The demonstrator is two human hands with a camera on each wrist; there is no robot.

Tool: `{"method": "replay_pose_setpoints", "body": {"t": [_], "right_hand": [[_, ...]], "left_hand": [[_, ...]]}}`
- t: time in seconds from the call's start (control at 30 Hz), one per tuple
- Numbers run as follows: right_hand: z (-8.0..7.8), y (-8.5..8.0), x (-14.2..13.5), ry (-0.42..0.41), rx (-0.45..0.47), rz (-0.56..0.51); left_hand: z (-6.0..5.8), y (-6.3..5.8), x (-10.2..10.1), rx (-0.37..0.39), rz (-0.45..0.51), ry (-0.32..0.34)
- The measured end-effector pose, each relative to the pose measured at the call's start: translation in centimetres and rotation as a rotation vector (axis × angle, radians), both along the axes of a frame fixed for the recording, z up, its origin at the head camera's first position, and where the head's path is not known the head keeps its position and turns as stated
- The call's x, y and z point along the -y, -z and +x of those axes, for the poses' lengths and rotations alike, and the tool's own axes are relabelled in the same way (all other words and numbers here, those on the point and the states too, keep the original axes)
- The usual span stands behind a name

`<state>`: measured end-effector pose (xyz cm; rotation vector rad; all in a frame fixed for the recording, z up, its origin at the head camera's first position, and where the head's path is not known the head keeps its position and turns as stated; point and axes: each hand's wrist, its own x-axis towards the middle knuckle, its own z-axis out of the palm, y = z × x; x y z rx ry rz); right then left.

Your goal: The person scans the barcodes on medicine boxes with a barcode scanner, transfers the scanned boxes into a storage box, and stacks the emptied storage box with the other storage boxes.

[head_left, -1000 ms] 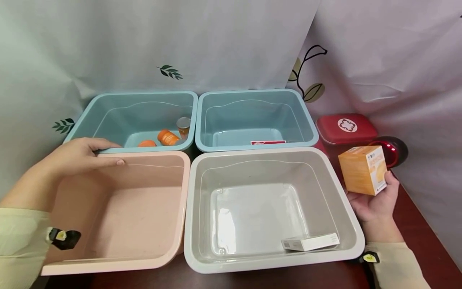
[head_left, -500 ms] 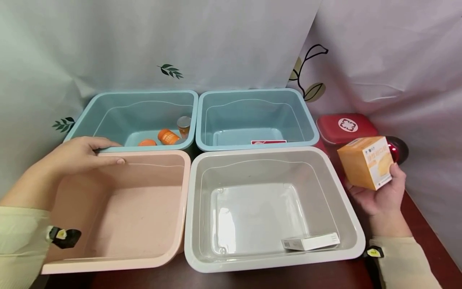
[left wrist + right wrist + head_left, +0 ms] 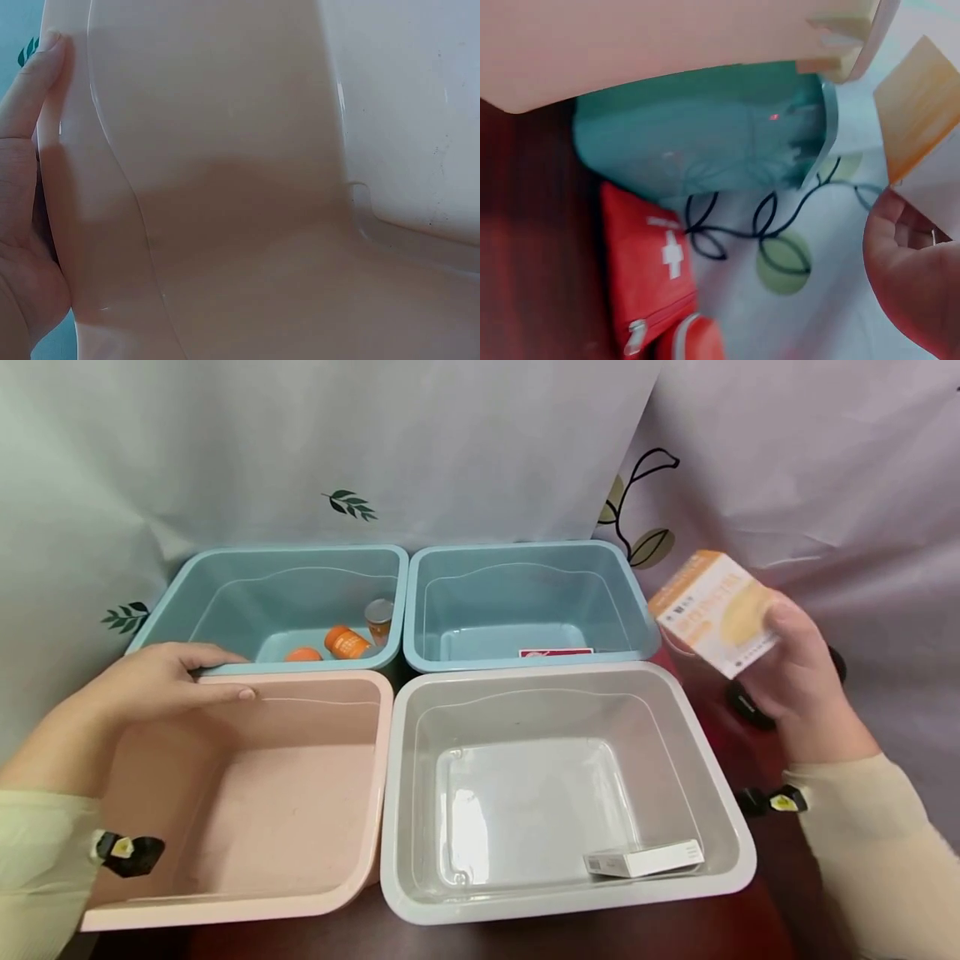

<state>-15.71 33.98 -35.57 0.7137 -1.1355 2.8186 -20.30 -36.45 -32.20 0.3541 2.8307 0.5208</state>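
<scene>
My right hand (image 3: 798, 664) grips an orange and white carton (image 3: 720, 614) in the air at the right, tilted, above the table. In the right wrist view the carton (image 3: 919, 109) is partly cut off by the frame edge. My left hand (image 3: 168, 681) rests across the back rim of the pink bin (image 3: 292, 810), its thumb stretched along the pink side and its fingers by the blue bin behind. The left wrist view shows its thumb (image 3: 34, 90) on that rim.
A grey bin (image 3: 517, 810) holds a white box (image 3: 645, 860). The left blue bin (image 3: 300, 560) contains orange-capped bottles (image 3: 347, 643) and a can (image 3: 380, 618); the right blue bin (image 3: 517, 556) has a red-and-white box (image 3: 555, 652). A red zipped pouch (image 3: 649, 259) lies beside it.
My right hand has raised the carton and moved it up and leftward, turning its white face further toward the camera. The left hand stays in place.
</scene>
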Motion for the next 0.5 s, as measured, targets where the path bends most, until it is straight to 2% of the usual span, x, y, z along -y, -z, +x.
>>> {"method": "replay_pose_setpoints", "body": {"t": [0.17,0.33,0.5], "right_hand": [[-1.8,-2.8,2.4,0.186,-0.039,0.243],[-4.0,-5.0,4.4,0.21,-0.058,0.469],[-5.7,-5.9,5.8,0.223,-0.054,0.666]], "left_hand": [[-0.2,-0.2,0.1,-0.003,0.001,0.0],[-0.3,-0.2,0.1,-0.007,0.009,-0.002],[-0.2,0.0,0.2,-0.005,0.0,0.001]]}}
